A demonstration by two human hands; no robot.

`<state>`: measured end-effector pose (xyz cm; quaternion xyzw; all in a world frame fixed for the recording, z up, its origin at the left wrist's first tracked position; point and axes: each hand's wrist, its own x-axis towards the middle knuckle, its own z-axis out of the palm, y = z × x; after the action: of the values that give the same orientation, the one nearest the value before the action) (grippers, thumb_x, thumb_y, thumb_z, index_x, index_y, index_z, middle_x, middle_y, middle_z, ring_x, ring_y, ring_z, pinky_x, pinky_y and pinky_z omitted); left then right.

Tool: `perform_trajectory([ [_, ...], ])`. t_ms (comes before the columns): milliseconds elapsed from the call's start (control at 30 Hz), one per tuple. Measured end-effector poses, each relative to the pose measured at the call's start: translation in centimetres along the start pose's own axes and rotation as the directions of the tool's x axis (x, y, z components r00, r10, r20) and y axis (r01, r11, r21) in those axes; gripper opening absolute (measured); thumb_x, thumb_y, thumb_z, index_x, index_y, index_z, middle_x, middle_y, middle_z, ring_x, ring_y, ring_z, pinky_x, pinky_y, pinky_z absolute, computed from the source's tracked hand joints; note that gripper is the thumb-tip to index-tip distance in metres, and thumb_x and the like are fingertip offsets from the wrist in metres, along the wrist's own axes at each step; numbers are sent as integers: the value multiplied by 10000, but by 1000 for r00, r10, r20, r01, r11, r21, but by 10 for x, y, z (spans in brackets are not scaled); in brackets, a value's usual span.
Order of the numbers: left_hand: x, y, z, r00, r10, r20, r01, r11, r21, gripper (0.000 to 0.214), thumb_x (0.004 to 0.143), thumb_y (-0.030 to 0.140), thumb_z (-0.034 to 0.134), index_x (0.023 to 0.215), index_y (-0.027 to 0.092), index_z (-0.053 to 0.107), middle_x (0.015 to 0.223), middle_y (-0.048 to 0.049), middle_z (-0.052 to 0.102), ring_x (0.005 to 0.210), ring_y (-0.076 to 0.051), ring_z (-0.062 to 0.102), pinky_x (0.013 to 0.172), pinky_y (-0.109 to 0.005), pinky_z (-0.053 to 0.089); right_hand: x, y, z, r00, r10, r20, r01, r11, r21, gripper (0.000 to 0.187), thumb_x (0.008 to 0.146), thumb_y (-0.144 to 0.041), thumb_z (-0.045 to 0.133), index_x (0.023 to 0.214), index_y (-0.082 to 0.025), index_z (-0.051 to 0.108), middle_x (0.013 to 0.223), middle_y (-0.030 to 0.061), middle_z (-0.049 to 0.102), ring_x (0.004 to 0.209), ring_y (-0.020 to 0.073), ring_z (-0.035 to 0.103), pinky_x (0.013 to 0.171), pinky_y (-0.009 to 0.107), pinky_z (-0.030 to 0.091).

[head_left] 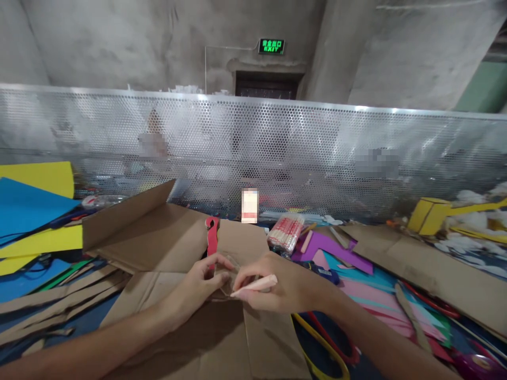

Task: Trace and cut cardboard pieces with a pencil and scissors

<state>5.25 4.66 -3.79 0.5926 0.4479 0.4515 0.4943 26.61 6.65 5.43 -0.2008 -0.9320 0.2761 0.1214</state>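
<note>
My right hand (273, 285) is closed around a pale pink pen (259, 285), its tip pointing down and left. My left hand (204, 287) presses a clear round object (227, 282), perhaps a roll of tape, against brown cardboard (206, 343). The pen tip is at the round object's near edge; whether it touches the cardboard I cannot tell. My fingers cover much of the round object. Just beyond my left hand lies a red hooked tool (212, 235) whose kind is unclear.
Cardboard strips (71, 293) and yellow and blue sheets (35, 211) lie at left. To the right are a wrapped bundle of sticks (285, 232), purple sheet (336, 250), pink paper (376, 298) and yellow-handled scissors (322, 338). A perforated metal screen (309, 137) stands behind.
</note>
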Motion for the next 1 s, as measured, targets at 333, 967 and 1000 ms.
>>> perform_trajectory([
  [333,0,2,1,1000,-21,-12,21,999,29,280,786,413,648,941,185,598,717,12,611,648,-134,550,589,-233,390,1,6,3,1000,7,1,-7,1000,-7,200,850,-215,596,968,-166,750,791,5,721,668,105,584,619,202,401],
  [967,-3,14,2,999,33,2,-33,998,56,212,819,368,630,917,180,640,850,-14,666,771,-154,563,673,-235,402,-3,21,-10,995,95,-31,-95,995,-23,177,847,-236,601,921,-159,742,786,3,708,665,109,555,579,211,357],
  [1000,-3,14,2,999,34,6,-34,998,48,210,819,369,630,914,181,639,848,-12,665,767,-152,562,677,-235,404,-3,21,-10,995,92,-27,-92,996,-21,180,850,-239,599,926,-159,741,788,3,710,665,110,557,581,213,359],
])
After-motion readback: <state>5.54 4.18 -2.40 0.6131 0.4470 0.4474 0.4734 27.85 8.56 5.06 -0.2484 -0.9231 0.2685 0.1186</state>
